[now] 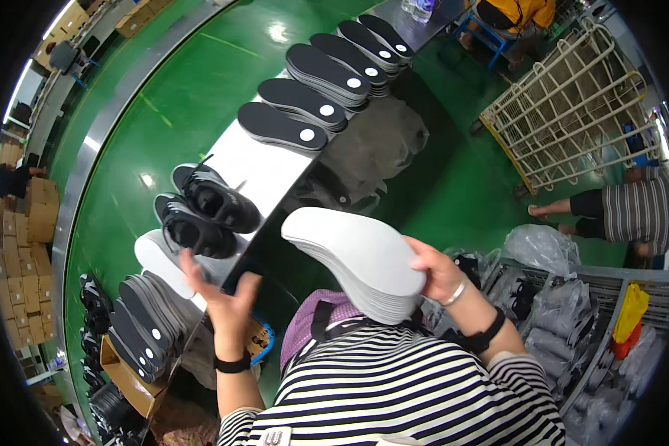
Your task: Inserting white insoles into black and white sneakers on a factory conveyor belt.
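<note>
A narrow, shiny steel table point(264, 175) runs away from the person over the green floor point(193, 89), and everything else sits around it. On its far stretch lie four low piles of black insoles point(316, 82), each with a small white oval at the heel. Nearer, a pair of black lace-up shoes point(204, 212) stands on the table, and one white insole point(160, 260) lies flat at its near end, just under the left hand. Below the table's left edge a cardboard box point(130, 372) holds more black insoles on edge. Well to the right of the table stand a cream wire cart point(572, 111) and a bin of shoes in clear bags point(565, 312).

The stack of white insoles point(357, 260) is held in the air just right of the table's near end, smooth, matte and foam-like, its edges layered and its toe rounded. The right hand point(438, 271) is clamped on the stack's right edge. The left hand point(219, 293) is spread, fingers apart, holding nothing.
</note>
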`<action>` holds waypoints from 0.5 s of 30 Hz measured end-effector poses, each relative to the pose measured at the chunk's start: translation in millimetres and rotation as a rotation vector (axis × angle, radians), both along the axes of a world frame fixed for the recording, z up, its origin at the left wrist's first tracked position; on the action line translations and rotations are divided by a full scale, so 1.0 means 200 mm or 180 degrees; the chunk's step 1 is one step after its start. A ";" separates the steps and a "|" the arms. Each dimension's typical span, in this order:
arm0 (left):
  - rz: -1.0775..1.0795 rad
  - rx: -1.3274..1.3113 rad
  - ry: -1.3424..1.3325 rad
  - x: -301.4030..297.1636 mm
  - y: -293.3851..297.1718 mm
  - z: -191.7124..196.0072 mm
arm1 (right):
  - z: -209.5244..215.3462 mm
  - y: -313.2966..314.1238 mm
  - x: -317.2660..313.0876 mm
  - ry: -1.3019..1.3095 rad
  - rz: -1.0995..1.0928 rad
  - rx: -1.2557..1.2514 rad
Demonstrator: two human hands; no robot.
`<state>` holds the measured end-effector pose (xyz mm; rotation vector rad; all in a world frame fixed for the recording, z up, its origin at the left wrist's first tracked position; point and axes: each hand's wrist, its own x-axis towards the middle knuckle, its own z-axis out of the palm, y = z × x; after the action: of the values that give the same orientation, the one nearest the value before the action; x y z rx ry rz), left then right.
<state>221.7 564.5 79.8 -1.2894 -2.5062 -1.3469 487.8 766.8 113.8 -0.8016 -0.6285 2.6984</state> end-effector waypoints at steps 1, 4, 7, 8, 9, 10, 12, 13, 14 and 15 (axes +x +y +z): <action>-0.0692 -0.0207 0.0456 0.10 0.09 0.04 | 0.00 0.04 -0.04 -0.0029 0.0168 -0.0051; -0.1823 -0.0832 0.0870 0.38 0.34 0.08 | -0.01 0.14 -0.14 -0.0235 0.0739 -0.0115; -0.1554 0.0335 0.0511 0.41 0.53 0.09 | 0.00 0.23 -0.19 0.0085 0.1039 -0.0052; -0.1481 0.0398 0.0340 0.39 0.56 0.10 | 0.01 0.26 -0.20 0.0313 0.1125 0.0010; -0.1096 0.0676 -0.1315 0.40 0.56 0.12 | 0.00 0.30 -0.21 0.0133 0.1452 0.0520; -0.1136 0.0814 -0.2266 0.38 0.57 0.14 | 0.00 0.33 -0.21 0.0017 0.1616 0.1447; -0.0882 0.0591 -0.3641 0.36 0.57 0.19 | -0.01 0.31 -0.27 -0.0462 0.0960 0.2910; -0.0826 0.0892 -0.3968 0.35 0.59 0.20 | -0.02 0.31 -0.30 -0.0298 0.0879 0.3146; -0.0792 0.1289 -0.4373 0.35 0.62 0.21 | -0.02 0.29 -0.33 -0.0099 0.0998 0.3116; -0.0643 0.1617 -0.4658 0.36 0.65 0.21 | -0.02 0.24 -0.36 -0.0227 0.1002 0.3823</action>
<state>293.8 694.5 122.5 -0.3712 -2.0450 -3.5511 415.1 815.6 109.0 -0.4425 -2.1755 1.8820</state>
